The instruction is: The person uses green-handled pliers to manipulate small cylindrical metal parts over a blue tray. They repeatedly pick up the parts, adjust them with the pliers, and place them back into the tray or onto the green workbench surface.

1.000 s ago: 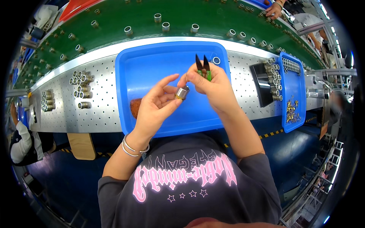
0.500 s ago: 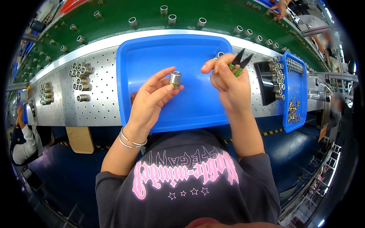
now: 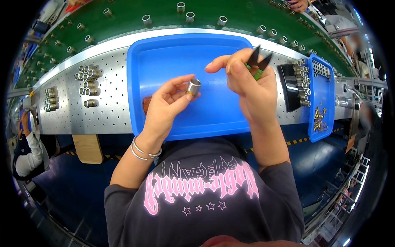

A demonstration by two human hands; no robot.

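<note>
My left hand (image 3: pixel 164 105) holds a short, shiny metal sleeve (image 3: pixel 193 87) between thumb and fingers, its open end tilted up, above a large blue tray (image 3: pixel 222 117). Opposite it, my right hand (image 3: pixel 255 90) keeps a pair of small snips (image 3: pixel 258 65) tucked in its grip. Their dark blades stand apart and point away from me, and green shows at the handles. The right index finger reaches out toward the sleeve without touching it. A reddish-brown piece (image 3: pixel 146 104) lies by the tray's left wall, partly hidden by my left hand.
Across the perforated metal bench (image 3: pixel 113 90) stand groups of metal sleeves (image 3: pixel 88 84). Right of the tray are a black flat object (image 3: pixel 288 86), stacked sleeves (image 3: pixel 304 84) and a smaller blue tray (image 3: pixel 325 99) with brass-coloured bits (image 3: pixel 319 119). Beyond runs a green belt (image 3: pixel 164 8) carrying sleeves.
My right hand has moved left and nearer the sleeve, its index finger farther out. The sleeve has shifted slightly right and tilted in my left hand.
</note>
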